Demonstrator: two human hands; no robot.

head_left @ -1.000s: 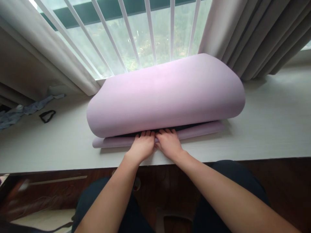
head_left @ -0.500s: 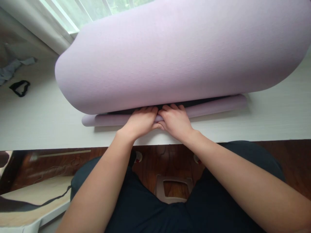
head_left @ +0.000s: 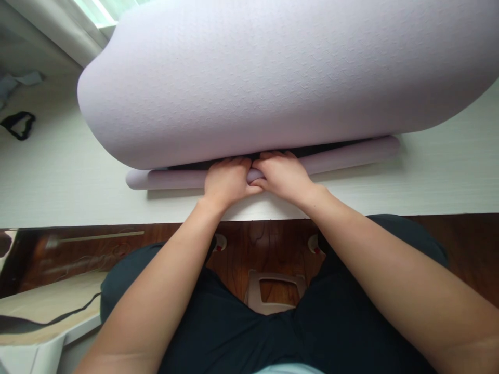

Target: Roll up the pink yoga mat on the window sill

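A pale purple yoga mat point(head_left: 249, 83) with a textured surface and a dark underside lies on a white table point(head_left: 62, 182). Its near edge is curled into a narrow roll, while the rest arches up behind in a large loose bend. My left hand point(head_left: 228, 179) is closed around the middle of the narrow roll, thumb on the near side. Right beside it, my right hand point(head_left: 283, 174) grips the same roll, the two thumbs almost meeting. Most fingertips are hidden behind the roll, under the overhanging mat.
A black strap loop point(head_left: 18, 125) and a crumpled grey cloth point(head_left: 19, 83) lie at the table's left. A curtain point(head_left: 50, 31) and window are behind. Under the table's front edge stands a beige stool point(head_left: 255, 293) on the wooden floor; a pale chair point(head_left: 50, 332) is at lower left.
The whole scene sits slightly higher and further left, as the camera has tilted. Both hands keep their hold on the roll, which looks much the same.
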